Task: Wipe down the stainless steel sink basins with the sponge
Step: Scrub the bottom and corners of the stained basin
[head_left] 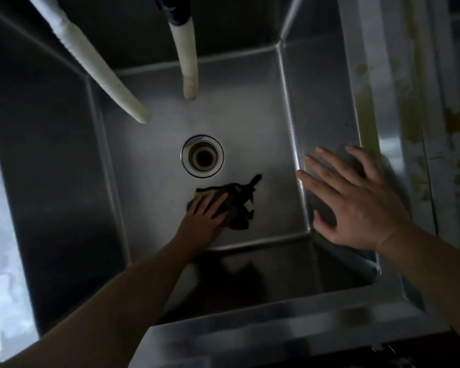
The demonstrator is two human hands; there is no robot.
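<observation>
The sink basin (149, 144) is filling most of the view: deep, steel, w/ the floor looking dull and evenly grey. Judging by that, the wipe is somewhere mid-way in this basin, but I can't tell which parts are done; no suds or wet streaks are showing clearly in this dim light. The walls look untouched, as a guess. The right-hand rim (409, 115) is carrying yellowish-brown stains and drips, so that area is prob. still to do if it counts. A second basin is only just showing at the far left edge, cut off, so its state is unknown.

Two white hoses (101, 67) are hanging down over the back of the basin; their top ends are running out of frame.

The right hand (356, 197) is hovering or resting w/ fingers spread flat near the right wall; whether it's touching the steel is hard to say.

The left hand (205, 216) is reaching down to the floor, fingers straight, pressing flat on the sponge (210, 193).

The sponge is sitting on the basin floor just in front of the drain (202, 155), yellow edge peeking out, w/ a dark ragged cloth-like mass (242, 208) bunched at its right side. Whether that is scrub pad or a separate rag is unclear.
</observation>
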